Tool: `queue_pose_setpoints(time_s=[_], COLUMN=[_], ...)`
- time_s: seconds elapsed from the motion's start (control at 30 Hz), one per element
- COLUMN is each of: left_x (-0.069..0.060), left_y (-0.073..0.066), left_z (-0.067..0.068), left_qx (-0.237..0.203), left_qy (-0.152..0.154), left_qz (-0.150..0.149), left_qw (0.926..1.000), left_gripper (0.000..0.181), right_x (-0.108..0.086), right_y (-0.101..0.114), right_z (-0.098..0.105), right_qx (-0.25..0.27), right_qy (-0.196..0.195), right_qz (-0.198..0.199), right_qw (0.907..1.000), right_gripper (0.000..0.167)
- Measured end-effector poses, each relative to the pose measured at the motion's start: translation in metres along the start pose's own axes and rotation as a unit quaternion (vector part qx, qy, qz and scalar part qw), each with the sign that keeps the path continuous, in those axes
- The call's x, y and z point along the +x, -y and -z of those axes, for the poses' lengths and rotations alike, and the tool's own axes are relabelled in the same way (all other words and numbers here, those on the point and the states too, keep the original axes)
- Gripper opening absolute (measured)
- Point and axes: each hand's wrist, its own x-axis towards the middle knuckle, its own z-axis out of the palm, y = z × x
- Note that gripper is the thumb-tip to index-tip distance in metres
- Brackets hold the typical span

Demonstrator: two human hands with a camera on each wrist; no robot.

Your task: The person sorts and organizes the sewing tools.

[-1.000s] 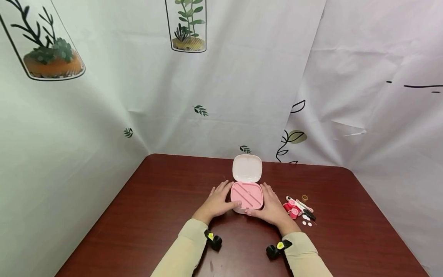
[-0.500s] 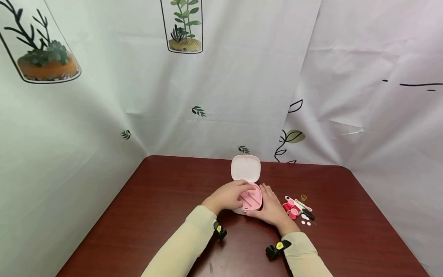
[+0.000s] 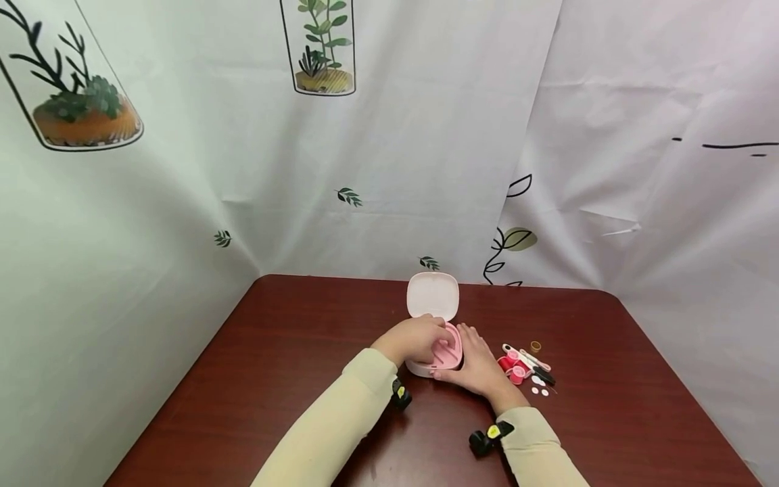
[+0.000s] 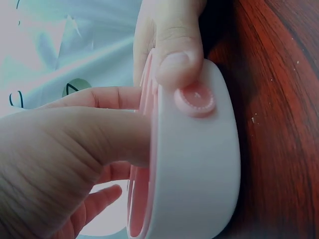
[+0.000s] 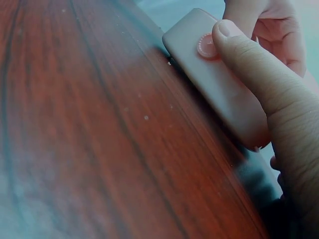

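A small white box (image 3: pixel 420 370) with a pink inner tray (image 3: pixel 452 356) sits on the table, its white lid (image 3: pixel 433 295) raised at the back. My left hand (image 3: pixel 414 338) reaches into the tray from above. In the left wrist view its thumb and some fingers dip past the pink rim, so their tips are hidden, and whether they pinch anything is unclear. My right hand (image 3: pixel 479 367) holds the box by its right side. Its thumb lies on the front wall beside a round pink latch (image 4: pixel 197 99), also seen in the right wrist view.
Right of the box lie red thread spools (image 3: pixel 514 368), a white-and-black tool (image 3: pixel 535 368), a pink-ended slim piece (image 3: pixel 544 366), several white buttons (image 3: pixel 538 384) and a gold ring-like piece (image 3: pixel 535 346). A printed cloth (image 3: pixel 389 230) hangs behind the brown table (image 3: pixel 304 365).
My left hand has left the box's left side, moved right over the tray, and lowered its fingers inside. The right hand keeps its place on the box.
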Motion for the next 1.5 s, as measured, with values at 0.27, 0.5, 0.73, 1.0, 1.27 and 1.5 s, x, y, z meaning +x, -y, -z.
queue_pose_setpoints(time_s=[0.27,0.5,0.73,1.0,1.27,1.5], left_x=[-0.002,-0.004,-0.012,-0.030,-0.050,-0.058], left_y=[0.003,0.009,0.015,0.034,0.059,0.075], left_z=[0.009,0.023,0.036,0.045,0.048,0.043], left_qx=[-0.005,-0.010,0.004,0.013,-0.011,0.006], left_qy=[0.013,0.002,-0.001,-0.007,-0.010,-0.023], left_qz=[-0.003,0.002,0.005,0.009,0.047,0.054], left_qw=[0.9999,0.9999,1.0000,0.9999,0.9988,0.9983], left_gripper=[0.043,0.044,0.043,0.039,0.037,0.038], right_x=[0.001,0.002,0.002,0.002,0.003,0.003], right_y=[0.001,-0.003,-0.003,-0.004,-0.001,-0.002], right_z=[-0.003,-0.003,-0.004,-0.007,-0.003,-0.004], right_qx=[0.001,-0.004,-0.012,-0.020,-0.019,-0.020], right_qy=[0.004,0.003,-0.001,0.007,0.008,0.006], right_qz=[0.001,0.000,0.005,-0.011,-0.020,-0.019], right_qw=[1.0000,1.0000,0.9999,0.9997,0.9996,0.9996], right_gripper=[0.127,0.125,0.124,0.128,0.129,0.129])
